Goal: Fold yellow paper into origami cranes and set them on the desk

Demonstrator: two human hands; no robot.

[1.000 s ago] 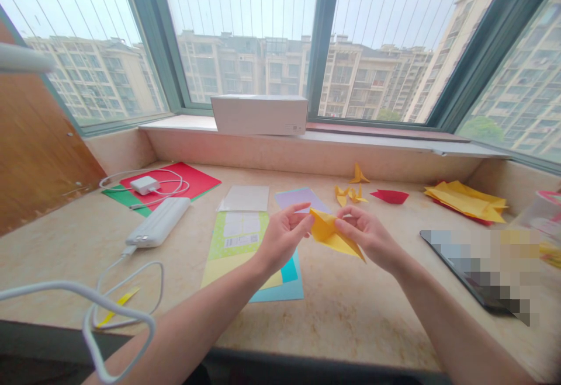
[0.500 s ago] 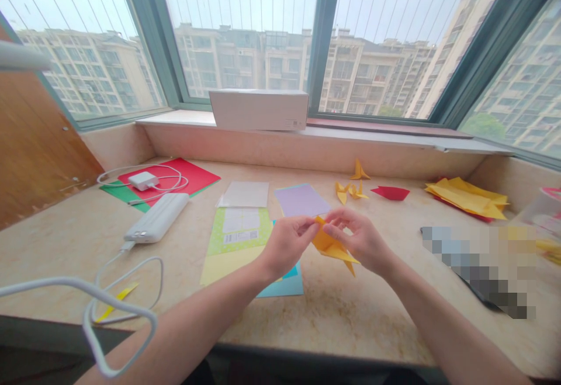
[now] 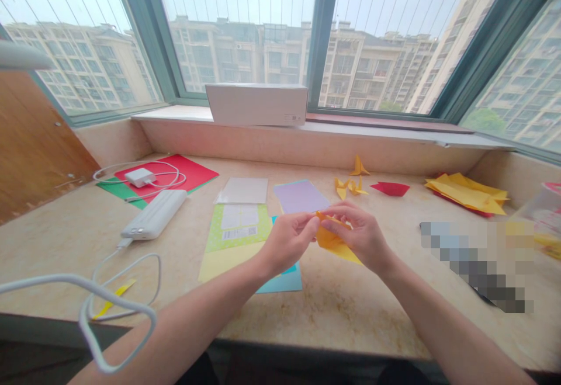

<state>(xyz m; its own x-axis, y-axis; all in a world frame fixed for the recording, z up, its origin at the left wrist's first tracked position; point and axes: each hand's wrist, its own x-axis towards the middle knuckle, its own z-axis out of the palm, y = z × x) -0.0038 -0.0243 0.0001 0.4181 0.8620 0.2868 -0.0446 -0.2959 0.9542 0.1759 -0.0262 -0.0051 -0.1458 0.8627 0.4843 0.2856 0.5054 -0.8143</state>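
Observation:
A folded piece of yellow paper (image 3: 335, 243) is held above the front middle of the counter. My left hand (image 3: 290, 238) pinches its upper left corner between thumb and fingers. On its right side my right hand (image 3: 362, 234) grips it, with the fingers over the top edge and the thumb on the near face. Both hands' fingertips are close together. Beneath and left of them lie a purple sheet (image 3: 300, 196), a green patterned packet (image 3: 263, 219) and a blue sheet (image 3: 283, 283). Several small yellow folded pieces (image 3: 350, 187) sit behind the hands.
A red folded piece (image 3: 391, 188) and a stack of yellow papers (image 3: 467, 192) lie at the right, near a pixelated dark object (image 3: 475, 268). At the left are a white power bank (image 3: 155, 215), cables, a charger (image 3: 139, 177) and red paper (image 3: 193, 173). A box (image 3: 256, 106) stands on the sill.
The yellow paper has turned in my hands, and its lower pointed flap no longer shows. My right hand has closed further around it. The view has shifted slightly.

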